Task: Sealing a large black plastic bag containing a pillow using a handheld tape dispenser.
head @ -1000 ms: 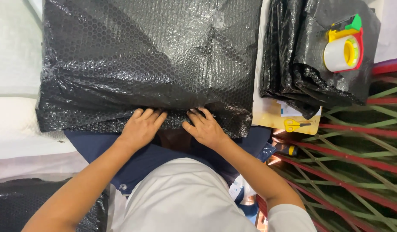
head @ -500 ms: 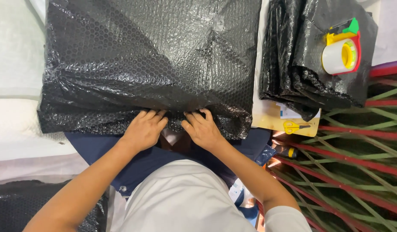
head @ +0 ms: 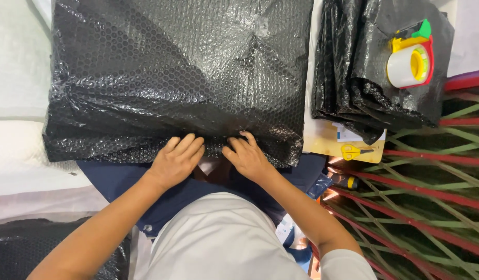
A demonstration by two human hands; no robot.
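Observation:
A large bundle wrapped in black bubble wrap (head: 177,72) fills the middle of the view. My left hand (head: 174,159) lies palm down on its near edge, fingers pressing into the wrap. Just to the right, my right hand (head: 247,155) grips the same edge with curled fingers. The two hands sit side by side, almost touching. Below them a dark blue cloth (head: 120,179) shows under the bundle.
Folded black plastic sheets (head: 364,88) lie at the right, with a tape dispenser (head: 411,59) on top. Yellow-handled scissors (head: 356,151) rest on a tan card below them. Red and green crossed bars (head: 431,207) fill the lower right. White padding (head: 16,78) lies at the left.
Both hands have shifted slightly along the wrap's near edge and drawn closer together; the bundle has stayed in place.

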